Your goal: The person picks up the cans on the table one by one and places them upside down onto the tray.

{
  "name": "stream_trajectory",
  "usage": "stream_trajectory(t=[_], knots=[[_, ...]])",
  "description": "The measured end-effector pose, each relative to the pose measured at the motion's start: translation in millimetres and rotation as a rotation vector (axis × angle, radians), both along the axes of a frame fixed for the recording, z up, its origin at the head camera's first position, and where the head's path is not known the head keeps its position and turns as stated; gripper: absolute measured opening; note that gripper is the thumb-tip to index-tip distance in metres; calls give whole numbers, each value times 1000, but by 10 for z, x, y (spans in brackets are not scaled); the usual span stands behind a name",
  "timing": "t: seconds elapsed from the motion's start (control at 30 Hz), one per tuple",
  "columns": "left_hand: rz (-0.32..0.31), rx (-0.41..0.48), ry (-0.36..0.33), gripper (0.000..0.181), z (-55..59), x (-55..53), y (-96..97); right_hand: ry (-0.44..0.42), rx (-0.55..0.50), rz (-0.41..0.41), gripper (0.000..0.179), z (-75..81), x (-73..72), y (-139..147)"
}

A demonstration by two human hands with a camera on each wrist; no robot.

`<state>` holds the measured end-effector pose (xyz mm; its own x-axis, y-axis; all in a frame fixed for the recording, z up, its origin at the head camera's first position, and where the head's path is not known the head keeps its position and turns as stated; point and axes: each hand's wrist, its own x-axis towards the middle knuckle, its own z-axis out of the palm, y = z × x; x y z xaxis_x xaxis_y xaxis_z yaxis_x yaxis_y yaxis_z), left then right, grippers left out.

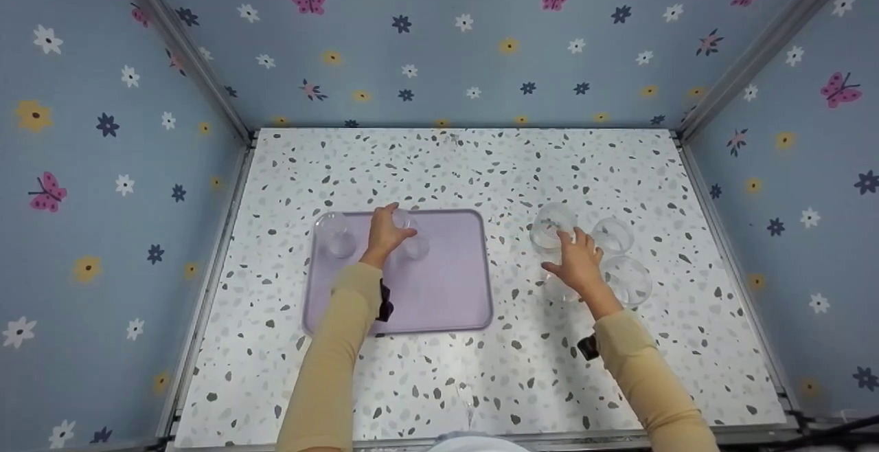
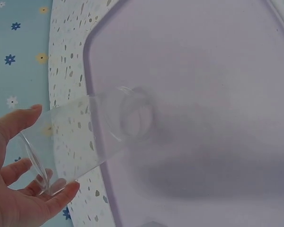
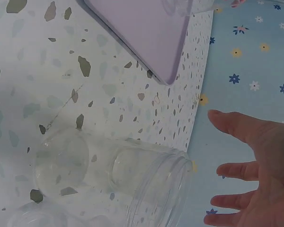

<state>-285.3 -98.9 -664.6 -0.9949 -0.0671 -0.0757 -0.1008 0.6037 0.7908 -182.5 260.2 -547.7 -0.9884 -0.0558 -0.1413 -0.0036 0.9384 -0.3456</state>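
Observation:
My left hand [image 1: 388, 232] is over the lilac tray [image 1: 446, 280], thumb and fingers round the rim end of a clear cup [image 1: 416, 244]. The left wrist view shows that clear cup [image 2: 80, 137] with its base at the tray's surface; I cannot tell whether it rests there. A second clear cup [image 1: 336, 238] stands on the tray to the left. My right hand [image 1: 580, 263] hovers with spread fingers over a cluster of clear containers, holding nothing. In the right wrist view, a clear jar-like container [image 3: 109, 165] with a wide rim stands apart from the fingers.
Around the right hand are a tall clear container [image 1: 553, 222], a clear cup [image 1: 613, 235], a wider clear container [image 1: 628, 281] and a partly hidden one [image 1: 560, 288]. The speckled table [image 1: 426, 390] is bounded by flowered walls [image 1: 439, 40] at the back and sides.

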Motion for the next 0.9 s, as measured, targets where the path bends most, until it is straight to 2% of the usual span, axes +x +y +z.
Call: stream_trajectory(t=[0.03,0.07,0.1,0.2,0.3,0.57,0.9], knots=[[1,-3,-21,72,312,140,53,-18,0,-12,71,7,1,10],[-2,-10,-36,70,546,243,94,-35,-6,-25,72,14,0,22],[-8,-19,-60,69,733,320,124,-51,-9,-37,73,21,0,34],[-15,-74,-72,69,867,369,154,-97,-12,-71,75,36,-9,70],[-30,-108,-62,69,892,379,160,-141,-7,-99,79,45,-17,104],[-25,-161,-98,71,852,301,182,-197,-12,-117,82,11,-15,176],[-47,-211,-148,71,906,312,184,-265,-69,-129,83,-38,12,230]])
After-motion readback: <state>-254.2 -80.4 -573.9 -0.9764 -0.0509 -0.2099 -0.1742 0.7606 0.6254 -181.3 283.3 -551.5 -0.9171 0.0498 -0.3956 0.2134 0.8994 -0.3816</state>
